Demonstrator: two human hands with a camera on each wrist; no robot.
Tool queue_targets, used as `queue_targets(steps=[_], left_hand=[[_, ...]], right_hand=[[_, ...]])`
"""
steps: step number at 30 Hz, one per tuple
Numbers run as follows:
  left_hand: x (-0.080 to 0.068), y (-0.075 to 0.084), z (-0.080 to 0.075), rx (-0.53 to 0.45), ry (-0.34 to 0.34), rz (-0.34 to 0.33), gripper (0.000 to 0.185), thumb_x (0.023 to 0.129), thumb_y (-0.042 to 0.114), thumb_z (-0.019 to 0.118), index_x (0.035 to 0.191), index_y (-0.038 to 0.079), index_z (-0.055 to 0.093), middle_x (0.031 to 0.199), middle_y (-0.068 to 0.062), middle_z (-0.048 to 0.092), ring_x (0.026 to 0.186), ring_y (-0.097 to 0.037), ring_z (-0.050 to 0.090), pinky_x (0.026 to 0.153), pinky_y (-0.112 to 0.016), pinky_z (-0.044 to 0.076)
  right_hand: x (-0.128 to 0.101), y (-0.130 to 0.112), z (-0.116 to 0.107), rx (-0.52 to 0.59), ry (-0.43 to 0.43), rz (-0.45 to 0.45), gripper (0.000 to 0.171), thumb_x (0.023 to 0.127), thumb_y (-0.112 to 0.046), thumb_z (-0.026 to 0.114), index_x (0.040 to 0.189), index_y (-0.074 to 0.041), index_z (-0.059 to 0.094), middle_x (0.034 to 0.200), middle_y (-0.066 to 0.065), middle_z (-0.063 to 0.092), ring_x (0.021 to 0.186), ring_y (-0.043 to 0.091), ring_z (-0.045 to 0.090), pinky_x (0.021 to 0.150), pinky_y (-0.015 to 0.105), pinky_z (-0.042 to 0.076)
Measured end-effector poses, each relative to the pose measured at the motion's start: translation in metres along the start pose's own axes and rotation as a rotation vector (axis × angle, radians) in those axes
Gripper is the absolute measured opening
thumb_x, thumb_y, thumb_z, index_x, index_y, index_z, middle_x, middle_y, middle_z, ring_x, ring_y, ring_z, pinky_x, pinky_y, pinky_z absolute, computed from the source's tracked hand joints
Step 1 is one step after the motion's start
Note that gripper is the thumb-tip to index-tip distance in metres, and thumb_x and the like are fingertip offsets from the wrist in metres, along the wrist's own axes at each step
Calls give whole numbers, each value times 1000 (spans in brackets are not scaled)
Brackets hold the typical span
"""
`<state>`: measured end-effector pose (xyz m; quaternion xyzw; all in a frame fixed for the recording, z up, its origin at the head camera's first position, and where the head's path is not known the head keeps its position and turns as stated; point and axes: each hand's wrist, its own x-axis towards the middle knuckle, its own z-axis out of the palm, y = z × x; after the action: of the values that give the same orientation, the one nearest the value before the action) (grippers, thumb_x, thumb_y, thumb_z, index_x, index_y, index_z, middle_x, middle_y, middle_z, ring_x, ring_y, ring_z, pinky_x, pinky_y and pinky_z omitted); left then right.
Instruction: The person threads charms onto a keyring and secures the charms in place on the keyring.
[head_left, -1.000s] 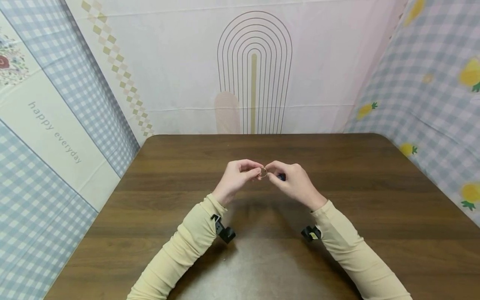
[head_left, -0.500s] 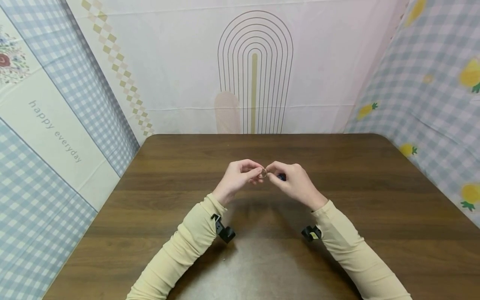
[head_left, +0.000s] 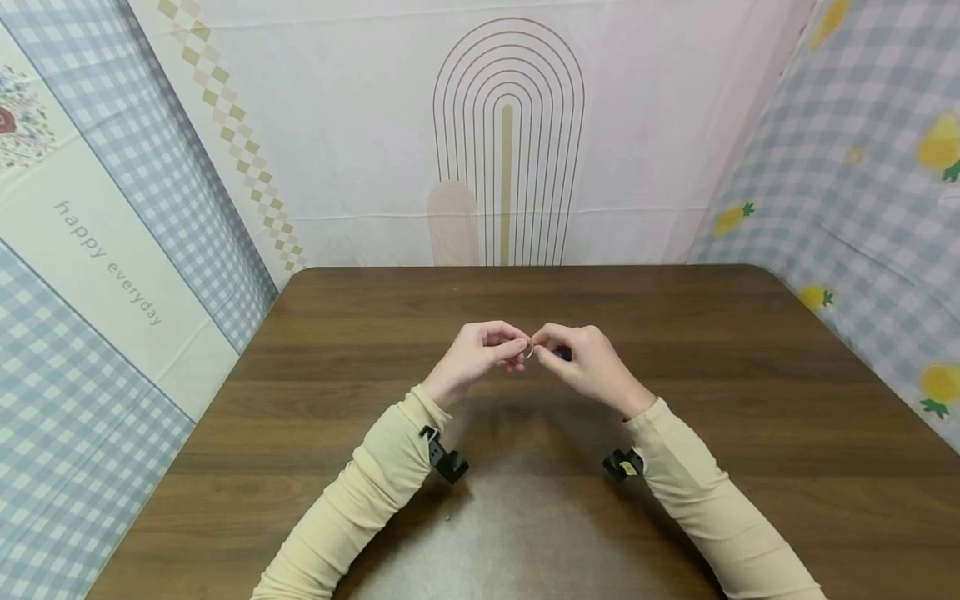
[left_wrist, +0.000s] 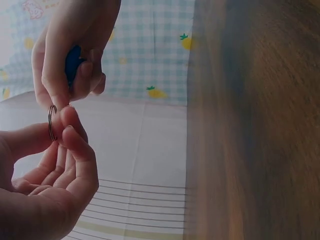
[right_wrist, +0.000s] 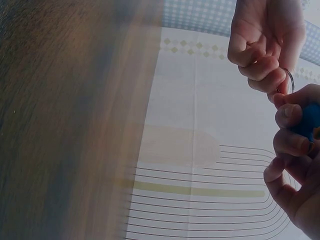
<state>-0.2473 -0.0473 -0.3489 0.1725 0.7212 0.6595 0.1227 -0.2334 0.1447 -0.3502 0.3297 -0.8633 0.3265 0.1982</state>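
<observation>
Pinching a metal ring (left_wrist: pixel 50 122) with the left hand (head_left: pixel 476 354), apparently working its edge with the right hand (head_left: pixel 592 362), clasping a blue object (left_wrist: pixel 73 64) within those fingers. Calls next for steady pinching.

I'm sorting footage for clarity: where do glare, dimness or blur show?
Head view: bright, with pale glare on the near part of the table and soft shadows around it. Left wrist view: dimmer, the table smeared, the metal ring fairly crisp. Right wrist view: also dim, the table smeared, the blue object dark but distinguishable.
</observation>
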Motion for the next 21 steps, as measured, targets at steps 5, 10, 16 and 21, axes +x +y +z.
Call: queue_targets(steps=[5, 10, 16, 21], left_hand=[[0, 0, 1, -40, 27, -3, 24, 92, 3, 62, 112, -11, 61, 97, -29, 68, 69, -8, 67, 71, -28, 56], [0, 1, 2, -55, 90, 33, 22, 91, -1, 61, 110, -12, 63, 97, -32, 68, 67, -7, 66, 71, -30, 56], [1, 2, 2, 5, 104, 61, 19, 92, -1, 60, 107, -11, 66, 93, -26, 70, 67, -6, 64, 70, -28, 54], [1, 1, 3, 22, 95, 56, 18, 93, 1, 60, 107, -10, 65, 96, -30, 67, 68, -6, 61, 67, -21, 51]], right_hand=[[1, 0, -1, 8, 46, 21, 6, 87, -4, 65, 86, -7, 70, 70, 0, 71, 62, 5, 59, 58, 21, 44], [1, 0, -2, 27, 41, 47, 7, 87, -3, 65, 90, -6, 70, 68, 1, 70, 59, 4, 55, 57, 19, 41], [1, 2, 0, 25, 12, 34, 10, 88, -4, 65, 96, -6, 71, 70, 1, 70, 61, 4, 56, 57, 21, 43], [1, 2, 1, 16, 12, 18, 10, 88, -3, 65, 95, -6, 72, 74, 2, 72, 64, 7, 61, 60, 25, 47]])
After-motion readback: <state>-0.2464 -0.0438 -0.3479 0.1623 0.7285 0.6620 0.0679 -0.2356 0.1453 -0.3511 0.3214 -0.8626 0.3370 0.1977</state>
